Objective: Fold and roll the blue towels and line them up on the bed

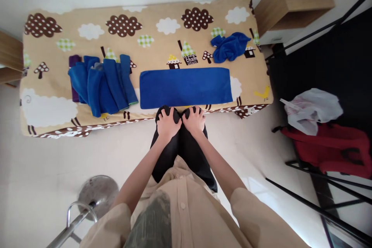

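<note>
My left hand point(168, 124) rests on my left knee, its fingers spread over the black trousers point(166, 159). On the other knee lies my right hand point(194, 120), fingers apart too. Neither holds anything. Just beyond both knees, a blue towel point(186, 87) is spread in a flat, long rectangle near the front edge of the patterned cloth point(151, 56). A crumpled blue towel point(230, 47) lies behind it to the right. To the left is a pile of several folded blue towels point(101, 83), with a purple towel point(74, 89) partly hidden under them.
A wooden cabinet point(290, 0) stands at the back right. Further right are a white plastic bag point(315, 108), a red bag point(334, 147) and a black metal frame point(314, 207). A metal stool base point(99, 193) is on the floor at lower left.
</note>
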Demonstrator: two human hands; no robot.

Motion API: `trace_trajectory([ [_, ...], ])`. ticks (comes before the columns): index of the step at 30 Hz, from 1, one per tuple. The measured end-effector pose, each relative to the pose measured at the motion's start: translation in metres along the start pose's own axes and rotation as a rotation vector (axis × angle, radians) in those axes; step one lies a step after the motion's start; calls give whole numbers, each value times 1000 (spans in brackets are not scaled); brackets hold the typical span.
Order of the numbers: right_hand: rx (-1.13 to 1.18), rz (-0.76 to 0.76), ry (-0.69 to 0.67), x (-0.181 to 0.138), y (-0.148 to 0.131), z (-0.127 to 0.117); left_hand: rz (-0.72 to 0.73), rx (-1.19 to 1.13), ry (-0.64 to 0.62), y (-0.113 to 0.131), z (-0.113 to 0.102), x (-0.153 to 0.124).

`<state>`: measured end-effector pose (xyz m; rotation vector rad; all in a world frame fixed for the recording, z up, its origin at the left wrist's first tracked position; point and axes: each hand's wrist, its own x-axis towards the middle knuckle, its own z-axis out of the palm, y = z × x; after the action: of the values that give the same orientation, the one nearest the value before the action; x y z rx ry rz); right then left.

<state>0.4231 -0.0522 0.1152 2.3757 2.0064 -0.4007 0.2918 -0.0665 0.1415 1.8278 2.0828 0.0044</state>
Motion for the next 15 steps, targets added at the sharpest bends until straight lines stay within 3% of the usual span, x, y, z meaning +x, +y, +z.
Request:
trace_trajectory([
  [9,-53,5,-36,1,2,-4,39,-4,44,-2,1,-2],
  [13,-107,-125,-210,34,6,-9,447,-55,41,10,22,-13],
  [15,-69,-258,-391,67,11,-12,486,-232,-30,22,45,-13],
])
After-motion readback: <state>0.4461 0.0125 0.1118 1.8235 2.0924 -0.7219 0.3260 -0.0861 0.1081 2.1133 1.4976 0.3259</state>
